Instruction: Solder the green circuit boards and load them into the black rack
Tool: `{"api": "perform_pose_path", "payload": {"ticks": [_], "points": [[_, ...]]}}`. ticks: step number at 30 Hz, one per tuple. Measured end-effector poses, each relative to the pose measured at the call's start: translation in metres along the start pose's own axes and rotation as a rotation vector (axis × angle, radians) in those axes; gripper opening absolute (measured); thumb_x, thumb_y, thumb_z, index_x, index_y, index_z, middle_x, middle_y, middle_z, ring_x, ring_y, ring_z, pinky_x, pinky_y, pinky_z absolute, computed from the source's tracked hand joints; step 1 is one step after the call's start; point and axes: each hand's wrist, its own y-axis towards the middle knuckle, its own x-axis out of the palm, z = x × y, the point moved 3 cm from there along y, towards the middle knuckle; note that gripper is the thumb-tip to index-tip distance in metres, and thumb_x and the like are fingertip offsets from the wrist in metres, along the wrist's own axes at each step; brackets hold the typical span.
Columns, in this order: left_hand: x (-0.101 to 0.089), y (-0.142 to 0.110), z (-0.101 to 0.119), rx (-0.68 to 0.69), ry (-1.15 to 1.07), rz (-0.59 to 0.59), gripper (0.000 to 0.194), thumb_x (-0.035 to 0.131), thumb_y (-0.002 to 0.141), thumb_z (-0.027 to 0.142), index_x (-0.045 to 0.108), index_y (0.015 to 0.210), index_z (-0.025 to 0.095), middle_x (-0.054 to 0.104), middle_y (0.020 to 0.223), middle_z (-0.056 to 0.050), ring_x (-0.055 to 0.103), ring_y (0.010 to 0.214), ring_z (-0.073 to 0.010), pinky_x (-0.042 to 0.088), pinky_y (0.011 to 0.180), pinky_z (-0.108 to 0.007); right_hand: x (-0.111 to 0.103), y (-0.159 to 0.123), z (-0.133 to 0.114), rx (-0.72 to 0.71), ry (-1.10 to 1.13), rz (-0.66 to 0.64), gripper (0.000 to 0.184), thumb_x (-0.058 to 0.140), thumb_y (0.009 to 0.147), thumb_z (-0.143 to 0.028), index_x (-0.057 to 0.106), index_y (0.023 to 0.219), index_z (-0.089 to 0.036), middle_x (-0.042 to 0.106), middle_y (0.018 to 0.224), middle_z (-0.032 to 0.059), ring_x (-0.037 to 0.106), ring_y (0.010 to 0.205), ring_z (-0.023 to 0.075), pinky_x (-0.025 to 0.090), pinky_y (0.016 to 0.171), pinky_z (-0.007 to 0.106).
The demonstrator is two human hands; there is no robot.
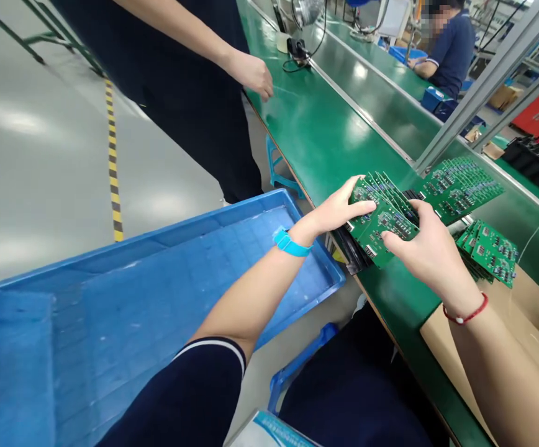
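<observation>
Both my hands grip one stack of green circuit boards (pixel 384 214) at the near edge of the green workbench (pixel 325 130). My left hand (pixel 341 206), with a blue wristband, wraps the stack's left side, fingers closed over the top. My right hand (pixel 425 245), with a red string bracelet, clasps the stack's right side. Under the stack sits a black tray (pixel 353 251). A fanned row of more green boards (pixel 460 186) lies just behind, and another small pile of boards (pixel 490 251) lies to the right.
A large blue plastic tray (pixel 111 310) rests on my lap at left. A person in dark clothes stands at the bench edge, their hand (pixel 253 74) on it. Another person (pixel 449 43) sits far right. An aluminium post (pixel 479 84) and a cardboard sheet (pixel 511 335) are near.
</observation>
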Motion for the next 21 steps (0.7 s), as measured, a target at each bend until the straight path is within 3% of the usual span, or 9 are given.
{"api": "perform_pose_path", "payload": {"ticks": [5, 13, 17, 21], "points": [[0.004, 0.003, -0.007, 0.052, -0.106, 0.023, 0.053, 0.088, 0.065, 0.034, 0.066, 0.112, 0.019, 0.069, 0.122, -0.006, 0.054, 0.133, -0.035, 0.041, 0.112, -0.034, 0.003, -0.004, -0.011, 0.041, -0.059, -0.01, 0.077, 0.074, 0.072, -0.046, 0.051, 0.14, -0.016, 0.062, 0.137, 0.0183, 0.062, 0.124, 0.0396, 0.052, 0.106, 0.062], [0.007, 0.009, -0.009, 0.119, -0.069, 0.023, 0.051, 0.079, 0.067, 0.036, 0.061, 0.113, 0.023, 0.067, 0.118, -0.005, 0.054, 0.13, -0.0346, 0.04, 0.115, -0.039, -0.001, -0.004, -0.001, -0.17, -0.129, 0.007, 0.073, 0.07, 0.082, -0.049, 0.047, 0.145, -0.02, 0.056, 0.143, 0.0162, 0.053, 0.136, 0.039, 0.045, 0.117, 0.06], [0.007, 0.012, -0.011, 0.161, -0.056, -0.015, 0.055, 0.08, 0.065, 0.039, 0.062, 0.115, 0.023, 0.066, 0.123, -0.006, 0.053, 0.132, -0.0365, 0.039, 0.117, -0.043, 0.003, -0.007, 0.004, -0.172, -0.129, 0.009, 0.075, 0.067, 0.085, -0.049, 0.042, 0.149, -0.021, 0.051, 0.148, 0.0162, 0.048, 0.142, 0.0403, 0.042, 0.12, 0.063], [-0.001, 0.011, -0.014, 0.17, -0.024, -0.016, 0.066, 0.084, 0.061, 0.041, 0.064, 0.122, 0.024, 0.063, 0.135, -0.006, 0.048, 0.14, -0.0369, 0.035, 0.122, -0.042, 0.016, -0.017, 0.005, -0.21, -0.107, 0.05, 0.087, 0.067, 0.086, -0.052, 0.027, 0.157, -0.023, 0.04, 0.157, 0.0175, 0.037, 0.151, 0.042, 0.035, 0.124, 0.067]]}}
